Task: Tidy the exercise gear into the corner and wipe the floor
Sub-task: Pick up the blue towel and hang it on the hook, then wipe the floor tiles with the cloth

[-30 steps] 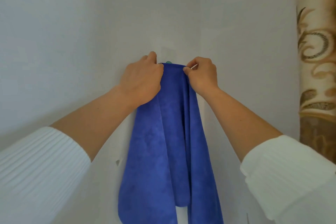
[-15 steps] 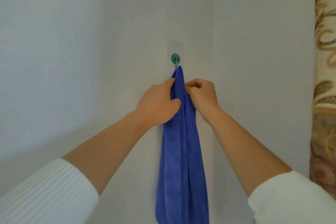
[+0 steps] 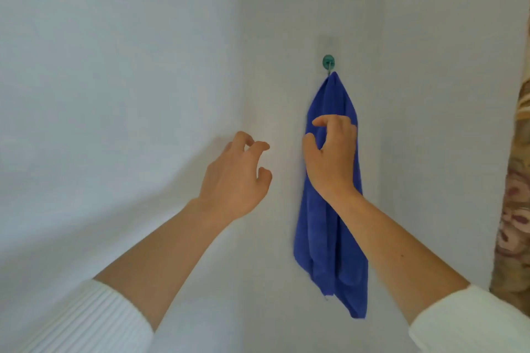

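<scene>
Recording cloth (image 3: 315,238) hanging flat against wall (image 3: 143,94), top corner gathered to a point on hook (image 3: 328,61). Noting cloth as deep blue, with a soft nap like microfibre, falling in long vertical folds, widening downward, ending in uneven lower corners, lowest at right. Noting slight blur along its edges.

Noting hook as a small round green disc with a thin metal prong below, sitting on a faint clear square pad.

Seeing left hand (image 3: 235,178) hovering left of cloth, apart from it, fingers loosely bent claw-like, thumb separated, holding nothing.

Seeing right hand (image 3: 329,157) raised in front of cloth's upper half, index and thumb bent and parted, remaining fingers loosely curled; not visibly clamping any fold. Unable to tell whether fingertips are touching the fabric.

Noting bare forearms and ribbed white knit sleeves (image 3: 86,321) at both lower corners.

Logging wall as matte, pale grey-white, with a soft vertical corner line left of hook.

Logging curtain (image 3: 513,223) at right edge: heavy fabric, beige-gold, brownish floral pattern.
</scene>
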The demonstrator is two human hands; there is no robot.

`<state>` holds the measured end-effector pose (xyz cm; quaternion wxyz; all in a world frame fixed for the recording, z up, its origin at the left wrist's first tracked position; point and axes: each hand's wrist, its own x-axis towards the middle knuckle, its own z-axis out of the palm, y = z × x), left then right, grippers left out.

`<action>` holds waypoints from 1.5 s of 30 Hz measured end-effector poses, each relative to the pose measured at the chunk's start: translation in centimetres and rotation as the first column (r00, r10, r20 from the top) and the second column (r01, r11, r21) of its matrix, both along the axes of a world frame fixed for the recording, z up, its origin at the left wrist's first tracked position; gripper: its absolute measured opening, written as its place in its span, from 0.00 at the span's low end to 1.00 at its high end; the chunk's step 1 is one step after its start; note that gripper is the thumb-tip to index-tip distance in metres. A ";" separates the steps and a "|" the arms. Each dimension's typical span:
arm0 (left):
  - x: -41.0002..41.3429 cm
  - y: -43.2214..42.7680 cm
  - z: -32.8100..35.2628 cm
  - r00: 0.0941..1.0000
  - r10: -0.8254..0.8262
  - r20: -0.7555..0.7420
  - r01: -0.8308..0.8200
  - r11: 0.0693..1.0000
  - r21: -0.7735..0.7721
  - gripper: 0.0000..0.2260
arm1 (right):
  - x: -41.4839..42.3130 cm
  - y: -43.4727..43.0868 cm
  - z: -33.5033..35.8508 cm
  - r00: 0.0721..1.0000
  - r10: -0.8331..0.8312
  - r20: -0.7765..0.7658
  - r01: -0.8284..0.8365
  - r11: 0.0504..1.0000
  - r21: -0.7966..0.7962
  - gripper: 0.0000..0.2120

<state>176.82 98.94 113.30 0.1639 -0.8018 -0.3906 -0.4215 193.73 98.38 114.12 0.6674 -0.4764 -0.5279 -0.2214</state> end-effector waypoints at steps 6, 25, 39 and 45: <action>-12.6 -4.4 -6.0 0.970 0.235 -0.058 -0.240 0.962 -0.126 0.20 | -12.3 -3.1 -6.2 0.976 0.213 0.048 -0.203 0.966 -0.158 0.09; -64.9 -39.0 -21.4 0.386 0.900 -0.204 -0.871 0.282 -0.403 0.23 | -69.3 -23.6 -22.5 0.413 0.884 0.219 -0.540 0.432 -0.723 0.24; -100.8 -55.5 -22.5 -0.067 0.969 -0.237 -0.828 -0.186 -0.529 0.24 | -112.4 -37.1 -24.5 -0.083 0.956 0.281 -0.529 0.197 -0.825 0.27; -113.7 -61.7 -23.3 -0.176 0.960 -0.220 -0.782 -0.272 -0.561 0.25 | -128.1 -43.3 -24.8 -0.220 0.922 0.318 -0.468 0.186 -0.864 0.27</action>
